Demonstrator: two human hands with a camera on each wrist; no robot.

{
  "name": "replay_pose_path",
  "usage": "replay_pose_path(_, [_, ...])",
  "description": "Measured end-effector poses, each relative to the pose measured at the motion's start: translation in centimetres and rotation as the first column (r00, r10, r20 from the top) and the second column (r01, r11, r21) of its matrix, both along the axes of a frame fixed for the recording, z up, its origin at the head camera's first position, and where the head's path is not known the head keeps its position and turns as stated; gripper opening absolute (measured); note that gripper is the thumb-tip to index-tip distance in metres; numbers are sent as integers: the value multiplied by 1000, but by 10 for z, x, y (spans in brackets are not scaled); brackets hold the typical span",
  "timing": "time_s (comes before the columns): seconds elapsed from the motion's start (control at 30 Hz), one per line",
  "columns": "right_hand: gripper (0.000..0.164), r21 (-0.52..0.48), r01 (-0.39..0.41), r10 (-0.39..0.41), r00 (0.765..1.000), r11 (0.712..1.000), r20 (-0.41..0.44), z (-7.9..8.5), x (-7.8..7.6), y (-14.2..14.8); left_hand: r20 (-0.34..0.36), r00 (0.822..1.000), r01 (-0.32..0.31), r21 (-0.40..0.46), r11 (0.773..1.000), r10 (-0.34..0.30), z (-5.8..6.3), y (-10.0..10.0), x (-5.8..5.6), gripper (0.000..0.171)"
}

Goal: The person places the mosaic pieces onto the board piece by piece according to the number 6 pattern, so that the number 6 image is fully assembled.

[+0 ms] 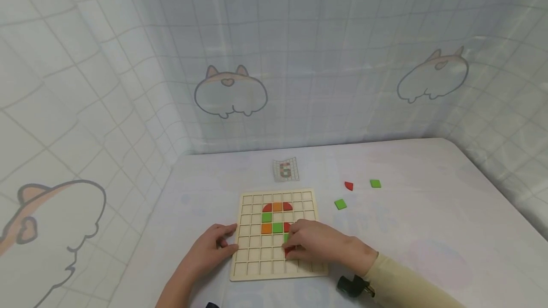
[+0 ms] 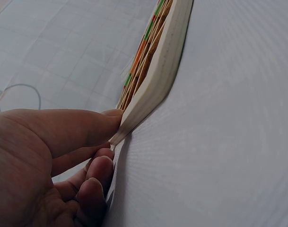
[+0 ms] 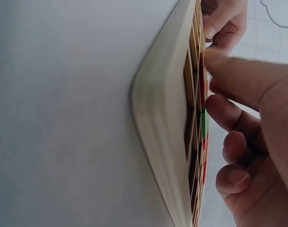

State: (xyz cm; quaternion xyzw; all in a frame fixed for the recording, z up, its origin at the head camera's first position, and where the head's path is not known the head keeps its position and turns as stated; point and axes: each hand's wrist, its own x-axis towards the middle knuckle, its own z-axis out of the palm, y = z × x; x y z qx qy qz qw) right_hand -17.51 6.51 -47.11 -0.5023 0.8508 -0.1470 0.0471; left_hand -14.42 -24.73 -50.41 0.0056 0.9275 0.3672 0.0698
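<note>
A square wooden grid board (image 1: 252, 267) lies on the table, with red, orange and green tiles in some cells. My left hand (image 1: 210, 248) is at its left edge, thumb and fingertips touching the side; the left wrist view shows the thumb tip against the rim. Over the lower right part of the grid, my right hand (image 1: 314, 241) pinches a red tile (image 3: 202, 71) with thumb and index finger, at a cell below a green tile (image 3: 203, 120). The right hand partly covers both tiles. Its other fingers are bent, just above the board.
A small pattern card (image 1: 285, 169) with a coloured G lies behind the board. To the right are a loose red quarter-round tile (image 1: 349, 186) and two green square tiles, one nearer (image 1: 340, 204). A black object (image 1: 352, 286) is by the right wrist. Curtains surround the table.
</note>
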Motion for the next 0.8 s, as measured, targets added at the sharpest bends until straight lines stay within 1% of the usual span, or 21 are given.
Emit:
replay_pose_path(0.17, [29, 16, 51, -51, 999, 999, 4, 4, 1, 3, 6, 1000, -4, 2, 1000, 4, 2, 1, 0, 55])
replay_pose_path(0.4, [30, 0, 128, -127, 989, 992, 70, 9, -2, 15, 19, 1000, -13, 4, 1000, 13, 5, 2, 2, 55])
replay_pose_path(0.47, [33, -13, 167, -165, 981, 986, 98, 9, -3, 20, 23, 1000, -12, 6, 1000, 12, 5, 2, 2, 55])
replay_pose_path(0.63, [38, -46, 286, -274, 946, 957, 171, 9, -7, 38, 26, 1000, -12, 15, 1000, 11, 6, 3, 2, 56])
replay_pose_path(0.7, [38, -52, 320, -306, 935, 946, 178, 9, -9, 44, 26, 1000, -12, 14, 1000, 12, 6, 3, 2, 56])
replay_pose_path(0.8, [38, -57, 354, -340, 925, 934, 170, 9, -11, 52, 29, 999, -14, 16, 1000, 14, 7, 3, 2, 56])
